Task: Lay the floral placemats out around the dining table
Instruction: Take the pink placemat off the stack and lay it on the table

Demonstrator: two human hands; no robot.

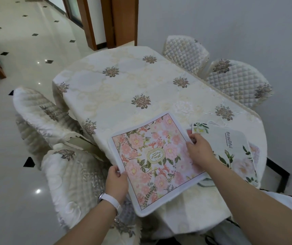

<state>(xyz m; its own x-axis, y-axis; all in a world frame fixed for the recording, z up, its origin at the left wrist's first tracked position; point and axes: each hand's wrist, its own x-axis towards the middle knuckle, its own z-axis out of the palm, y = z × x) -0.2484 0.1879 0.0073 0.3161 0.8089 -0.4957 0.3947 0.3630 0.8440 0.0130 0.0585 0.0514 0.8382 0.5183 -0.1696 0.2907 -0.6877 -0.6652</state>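
A person holds a pink flower placemat (155, 156) with both hands. The left hand (116, 183) grips the mat's left edge, with the thumb on top and the fingers under it. The right hand (199, 151) pinches the mat's right edge. The pink mat is at the near end of the dining table (124, 89), turned a bit like a diamond, and its near corner sticks out past the table's edge. Just to the right, a white placemat (233, 147) with green leaves lies flat on the table. One corner of it is tucked under the pink mat. A bit of another mat (254, 153) peeks out from under the white one. The table has a cream cloth with sewn flowers on it. There is a white watch (109, 198) on the left wrist. Padded chairs (239, 82) with cream covers stand on both sides of the table.
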